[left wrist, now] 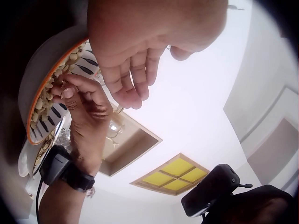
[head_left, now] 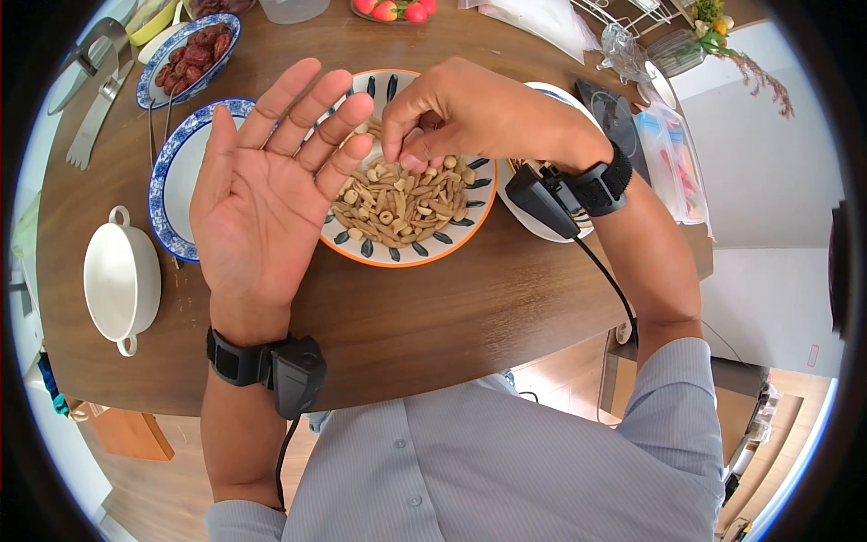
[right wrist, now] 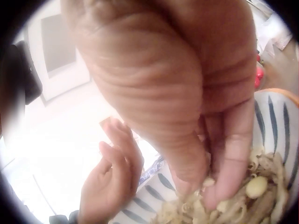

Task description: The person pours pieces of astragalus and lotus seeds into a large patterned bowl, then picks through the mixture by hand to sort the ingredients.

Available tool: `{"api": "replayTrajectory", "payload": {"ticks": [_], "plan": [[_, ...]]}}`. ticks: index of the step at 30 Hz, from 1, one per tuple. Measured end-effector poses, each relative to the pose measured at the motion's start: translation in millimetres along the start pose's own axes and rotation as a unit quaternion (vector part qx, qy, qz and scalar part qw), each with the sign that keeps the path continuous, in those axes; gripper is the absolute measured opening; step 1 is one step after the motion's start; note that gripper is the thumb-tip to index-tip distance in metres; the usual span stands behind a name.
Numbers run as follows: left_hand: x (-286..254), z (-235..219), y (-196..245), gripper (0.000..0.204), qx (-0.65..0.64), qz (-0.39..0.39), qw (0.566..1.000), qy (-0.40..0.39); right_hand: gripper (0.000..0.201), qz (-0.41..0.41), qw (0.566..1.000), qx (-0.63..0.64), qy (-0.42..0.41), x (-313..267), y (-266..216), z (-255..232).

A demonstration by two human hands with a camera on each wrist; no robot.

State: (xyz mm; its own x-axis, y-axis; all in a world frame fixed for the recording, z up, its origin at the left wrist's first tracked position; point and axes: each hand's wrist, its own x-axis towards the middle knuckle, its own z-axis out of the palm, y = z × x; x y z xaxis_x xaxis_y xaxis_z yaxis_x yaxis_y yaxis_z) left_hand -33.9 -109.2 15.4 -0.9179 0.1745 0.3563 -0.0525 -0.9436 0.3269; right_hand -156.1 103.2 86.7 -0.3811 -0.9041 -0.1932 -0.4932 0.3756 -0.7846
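A white bowl (head_left: 483, 214) with an orange rim and dark leaf strokes holds a mix of tan, slender dried pieces (head_left: 393, 230) and pale, round, seed-like bits (right wrist: 256, 187). Over this bowl my right hand (head_left: 492, 117) reaches down from the right, thumb and fingertips together right at the mix. In the right wrist view they pinch a small pale piece (right wrist: 208, 182). My left hand (head_left: 262, 203) is held palm up at the bowl's left side, fingers extended and nothing on the palm. It overlaps a blue-rimmed plate (head_left: 172, 212) in the head view.
A white two-handled pot (head_left: 122, 280) stands at the left. Farther back are a blue-patterned dish (head_left: 149, 77) of dark red dates (head_left: 191, 61), a knife (head_left: 90, 126) and red fruit (head_left: 388, 11). Another white plate (head_left: 542, 221) sits under my right wrist.
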Motion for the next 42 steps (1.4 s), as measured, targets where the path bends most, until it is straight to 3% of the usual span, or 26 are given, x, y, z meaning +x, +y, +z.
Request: {"api": "replayTrajectory", "payload": {"ticks": [5, 23, 30, 33, 37, 40, 41, 42], "plan": [[0.2, 0.3, -0.2, 0.063, -0.005, -0.002, 1.0, -0.005, 0.008, 0.034, 0.999, 0.006, 0.023, 0.7, -2.6, 4.6], [-0.3, -1.0, -0.2, 0.063, -0.016, -0.007, 1.0, -0.014, 0.012, 0.027, 0.996, 0.023, 0.086, -5.2, -3.6, 2.6], [-0.2, -1.0, 0.6, 0.063, -0.019, -0.001, 1.0, -0.012, 0.012, 0.001, 0.991, 0.056, 0.123, -39.6, -16.7, -13.3], [-0.7, -1.1, 0.9, 0.062, -0.02, 0.003, 1.0, -0.008, 0.016, 0.052, 0.982, 0.015, 0.179, -72.2, -26.2, -27.1], [-0.5, -1.3, 1.7, 0.061, -0.018, 0.01, 1.0, -0.007, 0.016, 0.127, 0.977, 0.008, 0.172, -109.8, -17.4, -42.5], [-1.0, -1.4, 2.8, 0.06, -0.006, 0.015, 1.0, -0.002, 0.017, 0.111, 0.979, -0.027, 0.166, -117.1, -1.7, -38.0], [-1.3, -1.1, 2.2, 0.06, -0.007, 0.013, 1.0, -0.003, 0.016, 0.1, 0.972, -0.121, 0.172, -118.1, -1.0, -34.8], [-1.9, -0.8, 1.9, 0.062, -0.031, 0.018, 0.999, 0.015, 0.016, 0.101, 0.972, -0.12, 0.173, -114.0, -3.5, -30.9]]}}
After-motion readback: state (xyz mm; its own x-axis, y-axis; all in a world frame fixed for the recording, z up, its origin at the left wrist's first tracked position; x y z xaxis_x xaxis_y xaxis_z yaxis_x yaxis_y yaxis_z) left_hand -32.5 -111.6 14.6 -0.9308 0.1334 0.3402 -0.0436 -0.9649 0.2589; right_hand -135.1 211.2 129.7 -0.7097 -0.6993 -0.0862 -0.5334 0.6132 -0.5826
